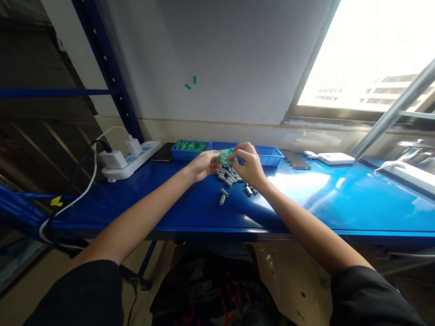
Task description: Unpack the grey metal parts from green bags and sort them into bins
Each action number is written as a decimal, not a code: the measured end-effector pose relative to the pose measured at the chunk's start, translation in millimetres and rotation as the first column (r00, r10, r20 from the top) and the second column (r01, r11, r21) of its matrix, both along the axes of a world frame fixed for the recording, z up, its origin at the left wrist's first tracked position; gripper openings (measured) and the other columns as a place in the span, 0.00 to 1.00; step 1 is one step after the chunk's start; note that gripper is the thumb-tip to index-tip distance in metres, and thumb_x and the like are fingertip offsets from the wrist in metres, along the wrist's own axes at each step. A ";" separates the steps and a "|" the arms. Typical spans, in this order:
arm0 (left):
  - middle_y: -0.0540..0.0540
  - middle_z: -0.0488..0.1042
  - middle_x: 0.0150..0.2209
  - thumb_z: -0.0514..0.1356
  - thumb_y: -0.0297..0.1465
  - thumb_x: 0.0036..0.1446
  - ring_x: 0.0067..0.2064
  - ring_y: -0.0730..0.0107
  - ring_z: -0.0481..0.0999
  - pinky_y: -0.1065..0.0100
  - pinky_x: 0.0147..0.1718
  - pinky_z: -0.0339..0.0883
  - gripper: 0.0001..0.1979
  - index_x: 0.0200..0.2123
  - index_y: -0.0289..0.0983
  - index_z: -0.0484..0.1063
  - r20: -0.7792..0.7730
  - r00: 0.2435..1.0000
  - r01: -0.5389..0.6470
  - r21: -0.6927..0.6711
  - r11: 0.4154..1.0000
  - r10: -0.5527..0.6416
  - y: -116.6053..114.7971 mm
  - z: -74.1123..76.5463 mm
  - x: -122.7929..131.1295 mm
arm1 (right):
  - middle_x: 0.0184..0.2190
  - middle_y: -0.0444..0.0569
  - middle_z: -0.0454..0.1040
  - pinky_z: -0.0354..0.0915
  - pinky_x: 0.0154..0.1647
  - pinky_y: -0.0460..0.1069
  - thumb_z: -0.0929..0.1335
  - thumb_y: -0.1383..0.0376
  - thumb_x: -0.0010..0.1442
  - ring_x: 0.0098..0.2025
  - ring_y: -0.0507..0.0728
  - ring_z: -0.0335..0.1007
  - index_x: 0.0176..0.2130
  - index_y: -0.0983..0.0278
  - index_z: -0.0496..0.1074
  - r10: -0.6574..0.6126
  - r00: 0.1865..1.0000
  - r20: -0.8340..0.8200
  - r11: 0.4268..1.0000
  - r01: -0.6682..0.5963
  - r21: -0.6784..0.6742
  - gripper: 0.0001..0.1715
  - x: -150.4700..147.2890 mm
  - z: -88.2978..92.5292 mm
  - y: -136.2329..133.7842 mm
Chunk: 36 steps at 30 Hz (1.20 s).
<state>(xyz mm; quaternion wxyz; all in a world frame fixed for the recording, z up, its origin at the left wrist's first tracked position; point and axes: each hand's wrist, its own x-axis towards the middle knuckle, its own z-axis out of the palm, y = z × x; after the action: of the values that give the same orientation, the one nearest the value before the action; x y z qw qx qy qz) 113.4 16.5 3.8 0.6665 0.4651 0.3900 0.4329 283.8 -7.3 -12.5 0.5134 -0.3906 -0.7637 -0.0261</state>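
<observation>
Between my two hands, above the blue table, is a small translucent green plastic piece (224, 156); its exact kind I cannot make out. My left hand (205, 165) grips its left side with thumb and fingers. From the right, my right hand (249, 164) pinches at its other edge with thumb and forefinger. Below the hands lies a loose pile of short silvery metal cylinders (229, 177), partly covered by my fingers. Two more cylinders (223, 197) lie closer to the table's front edge. Behind my left hand, similar green pieces (190, 145) fill a blue tray (183, 155).
Another blue tray (270, 156) stands behind my right hand. A white power strip (136, 159) with plugged chargers and a dark phone (163, 152) are at the left. Toward the right sit a white flat box (335, 158) and a blurred dark item (297, 160). The blue table (190, 213) ends before my body.
</observation>
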 end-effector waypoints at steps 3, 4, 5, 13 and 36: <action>0.51 0.72 0.24 0.54 0.26 0.56 0.23 0.73 0.71 0.73 0.21 0.63 0.03 0.33 0.38 0.66 0.041 0.999 0.025 -0.009 1.000 -0.024 -0.1 1.7 -1.5 | 0.40 0.50 0.67 0.64 0.50 0.55 0.64 0.74 0.49 0.45 0.59 0.66 0.30 0.60 0.76 0.031 0.999 0.030 0.999 -0.030 -0.031 0.13 2.4 -1.0 2.4; 0.51 0.71 0.24 0.54 0.25 0.55 0.23 0.73 0.71 0.73 0.21 0.63 0.03 0.33 0.38 0.66 0.043 0.999 0.030 -0.019 0.999 -0.030 -0.6 2.0 -1.9 | 0.40 0.50 0.66 0.64 0.50 0.54 0.64 0.74 0.48 0.45 0.58 0.65 0.30 0.60 0.76 0.039 0.998 0.043 0.999 -0.037 -0.034 0.14 2.6 -1.5 2.8; 0.51 0.71 0.24 0.53 0.25 0.54 0.23 0.73 0.71 0.73 0.21 0.64 0.04 0.33 0.38 0.67 0.043 0.999 0.034 -0.022 0.999 -0.033 -1.4 2.1 -2.0 | 0.40 0.50 0.65 0.64 0.50 0.54 0.64 0.74 0.48 0.45 0.58 0.65 0.30 0.60 0.76 0.038 0.998 0.054 0.999 -0.036 -0.034 0.14 2.5 -2.2 3.1; 0.46 0.73 0.34 0.55 0.23 0.50 0.33 0.71 0.73 0.71 0.30 0.70 0.15 0.42 0.35 0.71 -0.163 0.977 0.178 0.249 0.952 -0.140 -6.4 -6.9 4.1 | 0.40 0.52 0.62 0.66 0.42 0.53 0.64 0.75 0.45 0.41 0.58 0.63 0.33 0.63 0.74 -0.086 0.992 0.088 0.978 0.100 -0.182 0.16 2.5 -10.2 6.4; 0.42 0.76 0.32 0.52 0.44 0.63 0.30 0.68 0.77 0.73 0.25 0.68 0.19 0.38 0.33 0.70 -0.146 0.989 0.040 0.145 0.989 -0.019 1.6 -6.6 3.5 | 0.35 0.50 0.70 0.65 0.42 0.51 0.63 0.69 0.56 0.36 0.56 0.67 0.44 0.60 0.79 0.000 0.991 0.134 0.994 0.015 -0.110 0.21 3.7 -8.6 8.0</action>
<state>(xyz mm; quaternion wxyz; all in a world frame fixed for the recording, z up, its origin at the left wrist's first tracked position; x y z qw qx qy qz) 116.9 18.2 -2.8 0.6067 0.5490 0.3970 0.4159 287.5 0.6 -21.1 0.4384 -0.4186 -0.7952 -0.0119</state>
